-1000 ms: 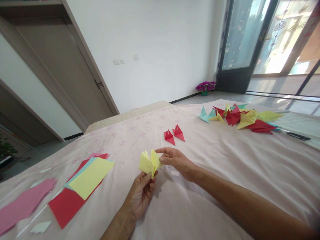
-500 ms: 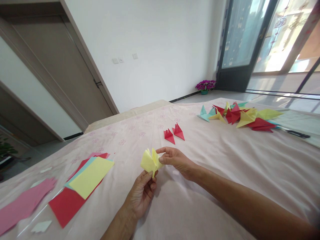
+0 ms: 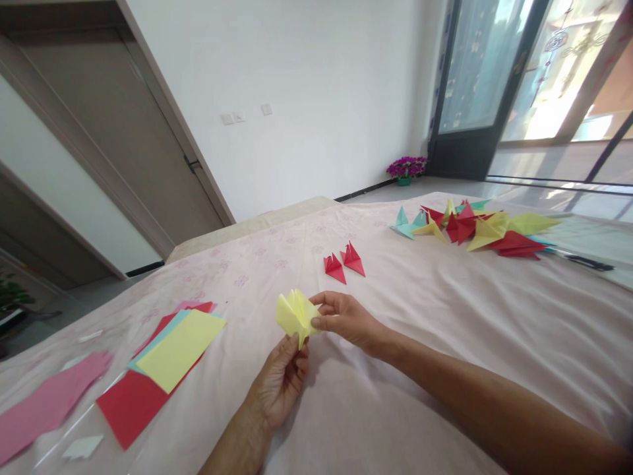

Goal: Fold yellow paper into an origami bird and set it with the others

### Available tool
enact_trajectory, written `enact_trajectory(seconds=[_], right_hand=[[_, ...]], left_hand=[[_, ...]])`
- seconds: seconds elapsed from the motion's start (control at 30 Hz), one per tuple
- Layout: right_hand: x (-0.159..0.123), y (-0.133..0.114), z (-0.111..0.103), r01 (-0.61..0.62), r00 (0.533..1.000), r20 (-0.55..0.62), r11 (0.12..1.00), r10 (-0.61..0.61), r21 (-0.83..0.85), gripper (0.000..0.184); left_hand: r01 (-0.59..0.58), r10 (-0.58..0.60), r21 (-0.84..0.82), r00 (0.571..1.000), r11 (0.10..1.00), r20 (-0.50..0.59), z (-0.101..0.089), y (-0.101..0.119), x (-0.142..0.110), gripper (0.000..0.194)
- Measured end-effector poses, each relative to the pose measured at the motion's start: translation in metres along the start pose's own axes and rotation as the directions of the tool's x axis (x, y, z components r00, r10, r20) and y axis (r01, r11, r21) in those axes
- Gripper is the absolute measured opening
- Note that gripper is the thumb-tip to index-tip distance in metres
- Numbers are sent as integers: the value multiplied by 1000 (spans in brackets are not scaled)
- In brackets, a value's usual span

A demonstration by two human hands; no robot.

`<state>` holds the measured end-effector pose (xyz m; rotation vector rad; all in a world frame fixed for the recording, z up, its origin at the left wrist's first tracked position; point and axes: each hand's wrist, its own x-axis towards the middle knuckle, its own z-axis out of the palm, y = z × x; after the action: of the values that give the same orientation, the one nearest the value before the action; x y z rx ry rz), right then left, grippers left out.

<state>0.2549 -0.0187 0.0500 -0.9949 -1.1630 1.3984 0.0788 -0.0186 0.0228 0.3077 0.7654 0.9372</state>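
A partly folded yellow origami paper (image 3: 295, 315) is held up between both hands, its upper flaps spread apart. My left hand (image 3: 283, 379) pinches its narrow bottom point between thumb and fingers. From the right side, my right hand (image 3: 346, 320) grips a flap, thumb in front and fingers behind. Just beyond the hands, two small red origami cranes (image 3: 345, 262) stand side by side on the pale pink cloth (image 3: 376, 409).
Left of the hands lie stacked paper sheets, a yellow one (image 3: 182, 349) on top, over red paper (image 3: 131, 406). Pink paper (image 3: 54, 402) and a white scrap (image 3: 83, 447) lie further left. Folded cranes (image 3: 462, 224) heap at the far right, beside a black pen (image 3: 588, 262).
The yellow paper's flaps have opened wider and its front now faces me more. Both hands keep their hold, the left shifting slightly up and left.
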Motion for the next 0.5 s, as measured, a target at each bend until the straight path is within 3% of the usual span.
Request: enact_trajectory(seconds=[0.13,0.33,0.5], right_hand=[[-1,0,4,27,999,-28,995,-30,-100,35],[0,2,2,75,997,-12,988,-78,-132,37],[6,9,0,53,998,32,997,-52,-48,38]], left_hand=[[29,-28,-22,999,999,27,-4,0,2,16],[40,-39,7,997,999,-68,-5,0,4,10],[42,-47,-54,992,998,-113,0,2,2,11]])
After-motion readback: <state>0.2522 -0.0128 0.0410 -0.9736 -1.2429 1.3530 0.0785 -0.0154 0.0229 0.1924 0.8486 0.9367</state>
